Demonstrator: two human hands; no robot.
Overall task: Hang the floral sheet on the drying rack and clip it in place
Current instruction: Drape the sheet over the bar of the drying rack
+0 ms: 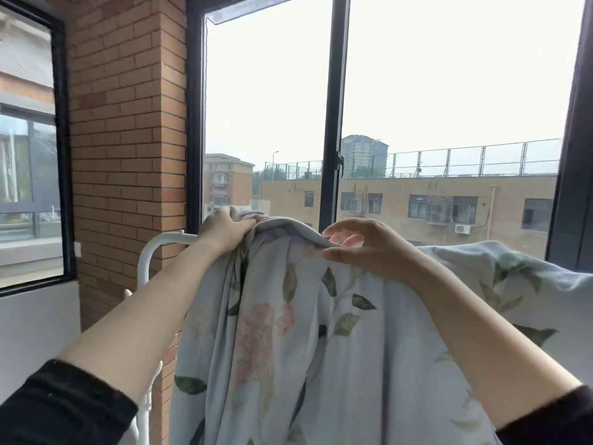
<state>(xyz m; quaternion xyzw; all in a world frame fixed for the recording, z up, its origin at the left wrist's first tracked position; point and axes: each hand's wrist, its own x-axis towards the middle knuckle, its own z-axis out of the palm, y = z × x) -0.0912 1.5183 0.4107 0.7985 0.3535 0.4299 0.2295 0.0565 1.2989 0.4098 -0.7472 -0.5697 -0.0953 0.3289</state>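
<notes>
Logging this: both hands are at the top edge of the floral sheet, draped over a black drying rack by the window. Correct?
No: the head view shows the drying rack is white, not black. The left hand and right hand are at the top edge of the floral sheet, draped over it by the window.

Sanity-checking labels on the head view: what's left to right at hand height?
Side window → brick pillar → drying rack corner → left hand gripping the floral sheet → right hand pinching it → right window frame.
</notes>
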